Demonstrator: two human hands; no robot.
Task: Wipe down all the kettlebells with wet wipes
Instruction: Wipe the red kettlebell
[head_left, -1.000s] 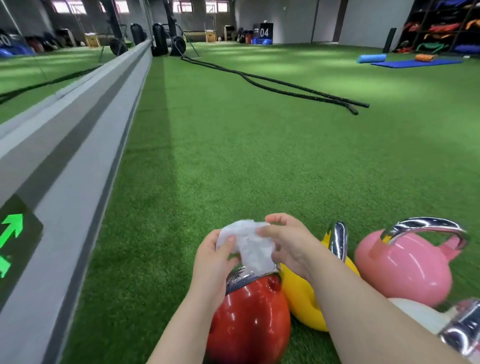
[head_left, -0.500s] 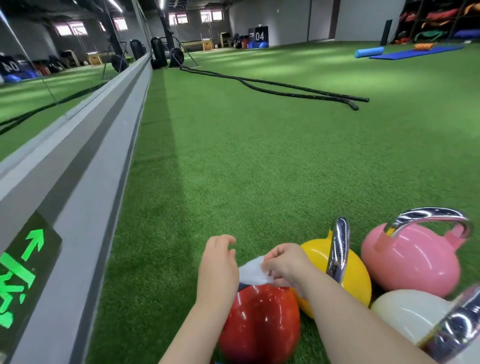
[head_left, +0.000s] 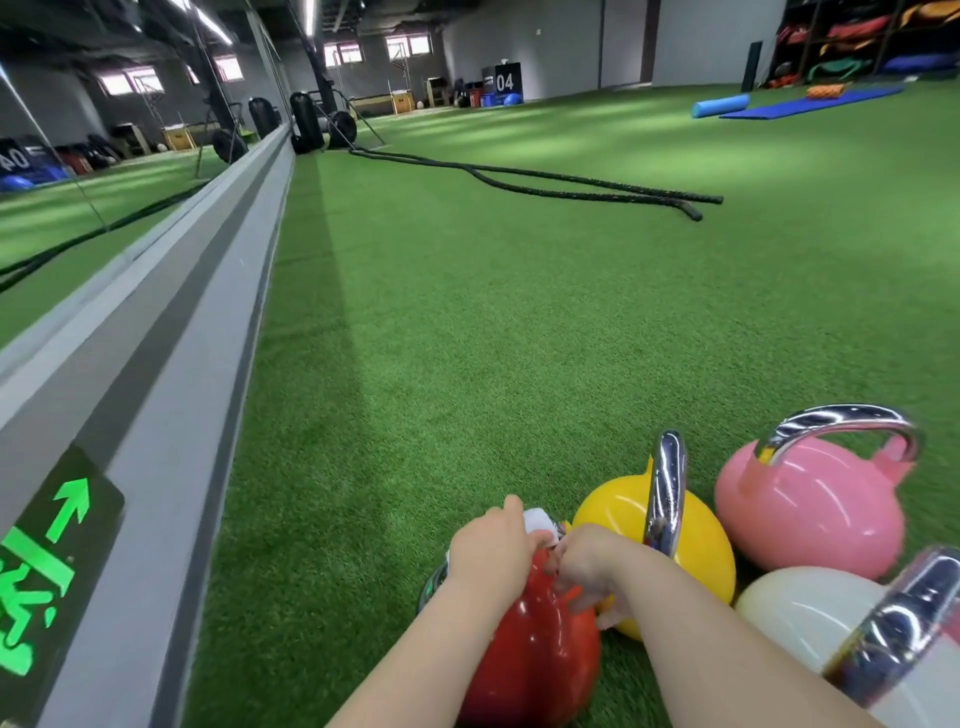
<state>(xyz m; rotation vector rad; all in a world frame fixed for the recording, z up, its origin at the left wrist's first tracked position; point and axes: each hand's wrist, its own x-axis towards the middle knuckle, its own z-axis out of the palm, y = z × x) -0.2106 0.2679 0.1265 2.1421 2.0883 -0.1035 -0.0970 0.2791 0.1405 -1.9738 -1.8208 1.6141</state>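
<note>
A red kettlebell (head_left: 545, 654) stands on the turf at the bottom centre, its chrome handle mostly hidden under my hands. A white wet wipe (head_left: 537, 519) is bunched on top of that handle. My left hand (head_left: 488, 545) grips the wipe against the handle from the left. My right hand (head_left: 587, 566) holds the wipe's right end, its fingers curled down against the red body. Close on the right sit a yellow kettlebell (head_left: 618, 512), a pink kettlebell (head_left: 810, 514) and a white kettlebell (head_left: 800, 613), each with a chrome handle.
A grey ledge (head_left: 171, 322) below a wall mirror runs along the left, carrying a green arrow sign (head_left: 47, 566). Green turf (head_left: 493, 312) stretches ahead. Black battle ropes (head_left: 545, 187) lie further out, with a blue mat (head_left: 810, 101) and foam roller (head_left: 719, 106) at the far right.
Both hands have come down with the wipe from above the red kettlebell onto its handle. The camera has shifted, bringing the kettlebells further into view.
</note>
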